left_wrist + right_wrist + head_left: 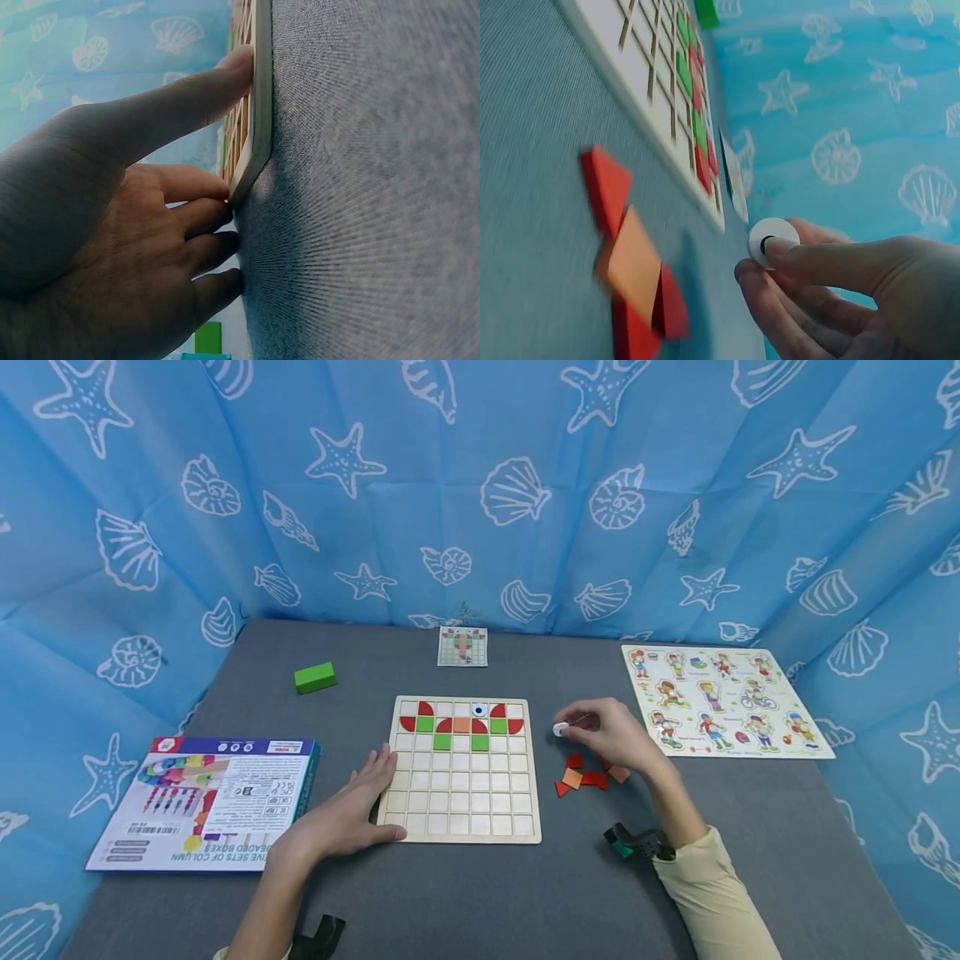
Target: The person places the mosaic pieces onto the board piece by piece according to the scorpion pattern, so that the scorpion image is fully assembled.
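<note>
A wooden grid board [459, 785] lies flat on the table. Red, green and orange pieces and a white eye disc [479, 710] fill squares in its upper rows. My left hand [348, 810] rests at the board's left side, fingers fairly straight; its thumb [238, 67] touches the lower left corner. To the right of the board, my right hand [611, 731] pinches another white eye disc [773, 241] between thumb and fingers, above the table. Below that hand lie several loose red pieces [595, 780] and orange pieces [572, 777], partly overlapping.
A small pattern card [462, 647] lies beyond the board. A green block [315, 677] sits at the back left, and a printed box [202, 802] lies left of my left hand. At the right is a picture puzzle board [723, 702]. A blue curtain [480, 493] stands behind.
</note>
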Action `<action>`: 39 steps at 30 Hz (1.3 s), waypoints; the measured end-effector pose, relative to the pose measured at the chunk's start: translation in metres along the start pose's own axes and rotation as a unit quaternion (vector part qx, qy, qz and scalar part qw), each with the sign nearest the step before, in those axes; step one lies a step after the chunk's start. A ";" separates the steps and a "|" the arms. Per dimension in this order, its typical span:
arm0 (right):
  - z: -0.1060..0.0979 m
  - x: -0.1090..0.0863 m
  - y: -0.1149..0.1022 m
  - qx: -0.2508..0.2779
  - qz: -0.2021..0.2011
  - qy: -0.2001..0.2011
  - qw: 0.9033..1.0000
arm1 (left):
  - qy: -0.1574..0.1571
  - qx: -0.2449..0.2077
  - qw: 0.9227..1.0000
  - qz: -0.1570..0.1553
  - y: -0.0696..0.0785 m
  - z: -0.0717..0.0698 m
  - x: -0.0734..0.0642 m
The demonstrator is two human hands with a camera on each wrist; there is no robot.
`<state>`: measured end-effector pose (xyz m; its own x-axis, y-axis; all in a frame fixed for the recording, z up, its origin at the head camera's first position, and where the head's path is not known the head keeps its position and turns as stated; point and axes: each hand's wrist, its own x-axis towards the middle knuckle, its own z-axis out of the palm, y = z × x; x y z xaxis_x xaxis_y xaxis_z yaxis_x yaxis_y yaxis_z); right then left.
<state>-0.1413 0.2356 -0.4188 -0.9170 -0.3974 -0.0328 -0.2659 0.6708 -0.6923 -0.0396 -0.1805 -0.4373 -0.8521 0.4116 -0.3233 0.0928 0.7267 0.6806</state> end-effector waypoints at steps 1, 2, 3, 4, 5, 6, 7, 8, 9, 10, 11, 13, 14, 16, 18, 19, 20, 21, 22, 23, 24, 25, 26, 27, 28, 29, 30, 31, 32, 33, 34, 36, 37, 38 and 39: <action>0.002 0.003 -0.004 0.005 -0.004 -0.004 1.000 | 0.000 0.000 1.000 0.001 0.000 0.000 0.000; 0.005 0.005 -0.008 0.007 -0.009 -0.006 1.000 | 0.001 0.000 1.000 0.002 0.000 0.000 0.000; 0.007 0.009 -0.012 0.011 -0.014 -0.009 1.000 | 0.001 -0.001 1.000 0.002 0.000 0.000 0.000; 0.010 0.012 -0.016 0.016 -0.019 -0.012 1.000 | 0.002 -0.001 1.000 0.002 0.000 0.000 0.000; 0.013 0.016 -0.020 0.020 -0.023 -0.014 0.999 | 0.002 0.000 1.000 0.002 0.000 0.000 0.000; 0.016 0.019 -0.025 0.024 -0.026 -0.016 0.999 | 0.002 0.000 1.000 0.002 0.001 0.000 0.000; 0.020 0.023 -0.030 0.030 -0.028 -0.020 0.999 | 0.003 0.001 1.000 0.001 0.001 0.000 0.000; 0.023 0.028 -0.034 0.036 -0.031 -0.024 0.999 | 0.003 0.001 1.000 0.001 0.001 0.000 -0.001; 0.026 0.032 -0.038 0.042 -0.032 -0.028 0.998 | 0.003 0.001 1.000 0.000 0.001 0.000 -0.001; 0.029 0.036 -0.043 0.046 -0.032 -0.032 0.998 | 0.003 0.002 1.000 -0.001 0.001 0.000 -0.001; 0.032 0.041 -0.047 0.049 -0.036 -0.036 0.998 | 0.003 0.003 1.000 -0.001 0.001 0.000 -0.001; 0.039 0.051 -0.055 0.053 -0.043 -0.043 0.997 | 0.004 0.004 1.000 -0.003 0.001 0.000 -0.001; 0.042 0.056 -0.058 0.055 -0.047 -0.045 0.996 | 0.004 0.005 1.000 -0.004 0.001 0.000 -0.001; 0.048 0.066 -0.063 0.052 -0.059 -0.050 0.996 | 0.003 0.007 1.000 -0.005 0.001 0.001 0.000; 0.055 0.076 -0.067 0.046 -0.072 -0.055 0.995 | 0.002 0.008 1.000 -0.006 0.000 0.001 0.001; 0.058 0.081 -0.068 0.043 -0.076 -0.057 0.995 | 0.001 0.008 1.000 -0.007 0.000 0.001 0.001; 0.061 0.086 -0.070 0.042 -0.078 -0.060 0.994 | 0.000 0.009 1.000 -0.009 0.000 0.001 0.001; 0.065 0.090 -0.071 0.037 -0.081 -0.061 0.994 | -0.001 0.009 1.000 -0.010 0.000 0.001 0.002; 0.068 0.095 -0.073 0.034 -0.083 -0.063 0.994 | -0.002 0.009 1.000 -0.011 0.000 0.001 0.002; 0.071 0.099 -0.073 0.033 -0.080 -0.065 0.994 | -0.003 0.010 1.000 -0.012 -0.001 0.001 0.002; 0.075 0.103 -0.074 0.033 -0.078 -0.065 0.994 | -0.003 0.011 1.000 -0.012 -0.001 0.001 0.002; 0.078 0.106 -0.075 0.032 -0.075 -0.066 0.994 | -0.004 0.012 1.000 -0.012 -0.001 0.001 0.003; 0.081 0.109 -0.076 0.031 -0.072 -0.065 0.995 | -0.004 0.013 1.000 -0.013 -0.001 0.001 0.003; 0.084 0.112 -0.076 0.028 -0.071 -0.063 0.995 | -0.004 0.014 1.000 -0.013 -0.001 0.000 0.003; 0.087 0.115 -0.077 0.026 -0.070 -0.061 0.995 | -0.004 0.015 1.000 -0.012 -0.001 0.000 0.003; 0.090 0.118 -0.077 0.023 -0.069 -0.058 0.996 | -0.004 0.015 1.000 -0.011 -0.001 0.000 0.002; 0.093 0.120 -0.077 0.020 -0.070 -0.055 0.996 | -0.003 0.015 1.000 -0.011 -0.001 0.000 0.002; 0.096 0.122 -0.077 0.019 -0.071 -0.052 0.996 | -0.003 0.014 1.000 -0.011 -0.001 0.000 0.002; 0.099 0.124 -0.077 0.015 -0.072 -0.050 0.996 | -0.003 0.013 1.000 -0.011 -0.001 0.000 0.002; 0.101 0.125 -0.077 0.013 -0.073 -0.048 0.996 | -0.002 0.013 1.000 -0.009 -0.002 0.000 0.002; 0.102 0.126 -0.077 0.011 -0.074 -0.046 0.996 | -0.002 0.011 1.000 -0.009 -0.001 0.000 0.001; 0.105 0.127 -0.078 0.006 -0.073 -0.045 0.996 | -0.003 0.009 1.000 -0.010 -0.001 0.001 0.001; 0.105 0.127 -0.079 0.003 -0.072 -0.045 0.996 | -0.003 0.009 1.000 -0.010 -0.001 0.001 0.001; 0.105 0.126 -0.080 0.000 -0.070 -0.045 0.997 | -0.003 0.009 1.000 -0.011 -0.001 0.001 0.001; 0.106 0.125 -0.081 -0.002 -0.068 -0.045 0.997 | -0.003 0.008 1.000 -0.011 0.000 0.001 0.001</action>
<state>-0.2031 0.0652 -0.4429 -0.8416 -0.5401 -0.0032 -0.3884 0.6093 -0.6913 -0.0397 -0.1800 -0.4384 -0.8510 0.3987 -0.3418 0.0828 0.7446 0.6624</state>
